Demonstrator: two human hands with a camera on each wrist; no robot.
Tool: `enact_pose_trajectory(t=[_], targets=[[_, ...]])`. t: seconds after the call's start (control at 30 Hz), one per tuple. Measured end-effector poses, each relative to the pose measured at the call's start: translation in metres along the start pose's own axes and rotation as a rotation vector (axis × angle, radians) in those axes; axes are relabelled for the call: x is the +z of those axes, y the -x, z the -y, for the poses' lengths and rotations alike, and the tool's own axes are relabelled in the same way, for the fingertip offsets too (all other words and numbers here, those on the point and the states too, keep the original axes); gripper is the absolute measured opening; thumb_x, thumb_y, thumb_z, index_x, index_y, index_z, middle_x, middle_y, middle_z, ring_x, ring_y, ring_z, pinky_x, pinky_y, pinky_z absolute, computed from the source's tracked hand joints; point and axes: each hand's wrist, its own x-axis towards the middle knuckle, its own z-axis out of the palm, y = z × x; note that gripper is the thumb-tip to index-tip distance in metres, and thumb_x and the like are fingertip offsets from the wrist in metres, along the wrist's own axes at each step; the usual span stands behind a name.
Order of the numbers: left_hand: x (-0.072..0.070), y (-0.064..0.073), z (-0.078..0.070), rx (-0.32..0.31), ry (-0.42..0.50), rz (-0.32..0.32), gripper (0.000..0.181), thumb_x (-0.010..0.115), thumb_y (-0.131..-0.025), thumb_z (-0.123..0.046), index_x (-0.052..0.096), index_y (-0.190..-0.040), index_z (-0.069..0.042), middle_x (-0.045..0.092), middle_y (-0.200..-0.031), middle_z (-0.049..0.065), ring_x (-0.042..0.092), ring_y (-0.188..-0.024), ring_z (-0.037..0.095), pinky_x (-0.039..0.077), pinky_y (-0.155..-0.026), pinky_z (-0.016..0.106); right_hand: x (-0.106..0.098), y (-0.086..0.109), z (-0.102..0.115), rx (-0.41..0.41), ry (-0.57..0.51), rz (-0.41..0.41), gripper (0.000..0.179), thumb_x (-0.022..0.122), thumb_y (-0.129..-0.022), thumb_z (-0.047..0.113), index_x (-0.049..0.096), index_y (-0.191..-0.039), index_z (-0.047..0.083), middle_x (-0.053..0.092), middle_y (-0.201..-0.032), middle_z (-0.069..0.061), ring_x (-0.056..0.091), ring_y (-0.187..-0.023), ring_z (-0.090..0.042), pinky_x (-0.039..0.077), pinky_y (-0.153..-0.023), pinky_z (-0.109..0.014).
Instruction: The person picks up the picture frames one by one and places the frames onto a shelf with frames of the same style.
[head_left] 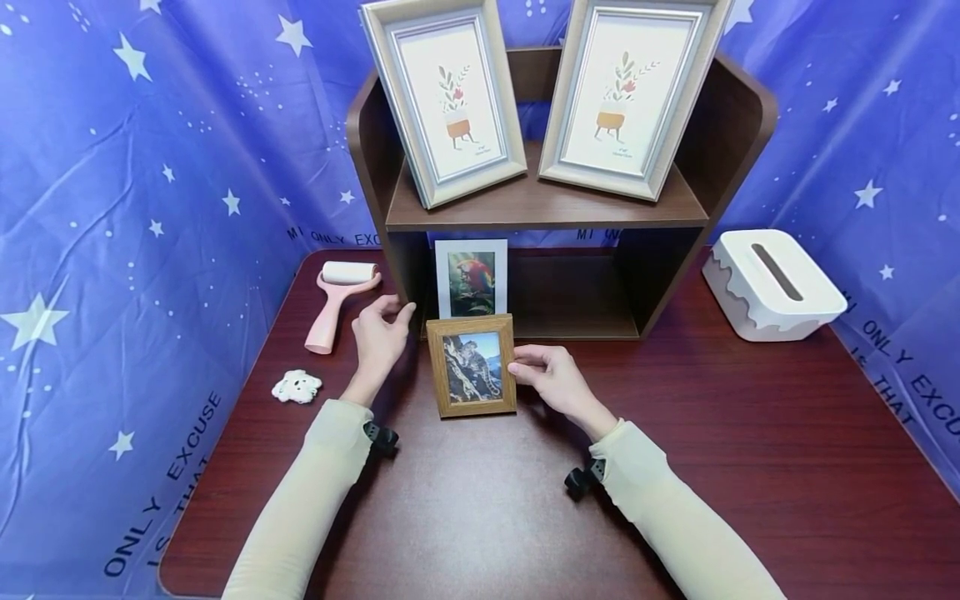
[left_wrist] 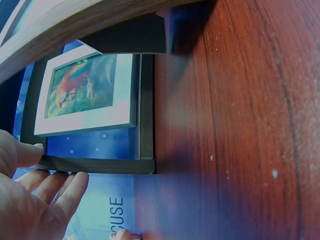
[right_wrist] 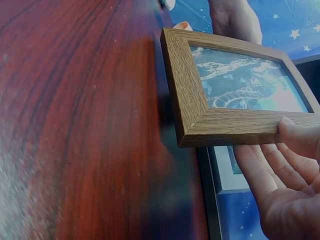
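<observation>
My right hand point(head_left: 558, 382) pinches the right edge of a small brown wooden picture frame point(head_left: 434, 371) with a leopard picture. In the right wrist view the thumb lies on the front of that frame point(right_wrist: 235, 122), fingers behind. At the left front edge of a dark brown shelf point(head_left: 547, 223), my left hand point(head_left: 381, 337) holds the side panel point(left_wrist: 100, 164), thumb on the inner face and fingers outside. A white picture frame point(head_left: 442, 279) with a parrot picture stands in the lower compartment, its bottom hidden in the head view by the wooden frame.
Two large silvery picture frames point(head_left: 474, 187) point(head_left: 600, 177) lean on the upper shelf board. A pink lint roller point(head_left: 327, 321) and a small white dog-shaped item point(head_left: 297, 387) lie on the table's left. At the right stands a white tissue box point(head_left: 776, 275). Starry blue curtains surround the table.
</observation>
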Motion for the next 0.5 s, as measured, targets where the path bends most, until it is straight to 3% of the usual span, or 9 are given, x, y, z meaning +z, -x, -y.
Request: enact_pose_trajectory(t=[0.2,0.5], targets=[[0.002,0.001,-0.001,0.008,0.008,0.013,0.022,0.074,-0.085,-0.021,0.072,-0.098,-0.004,0.071,-0.086,0.005,0.065,-0.074,0.018,0.044,-0.082,0.036,-0.014,-0.001,-0.009,0.013,0.008,-0.037,0.028,0.062,-0.091,-0.001,0.059,-0.116,-0.013,0.065,-0.106,-0.025,0.065,-0.093,-0.028,0.052,-0.080,-0.039],[-0.002,0.001,0.000,0.002,0.020,0.004,0.024,0.074,-0.085,-0.023,0.072,-0.099,-0.003,0.071,-0.087,0.006,0.065,-0.073,0.018,0.044,-0.079,0.036,-0.055,-0.005,0.003,-0.013,-0.043,-0.121,0.028,0.060,-0.091,-0.004,0.057,-0.116,-0.016,0.064,-0.104,-0.025,0.067,-0.086,-0.017,0.051,-0.080,-0.040]])
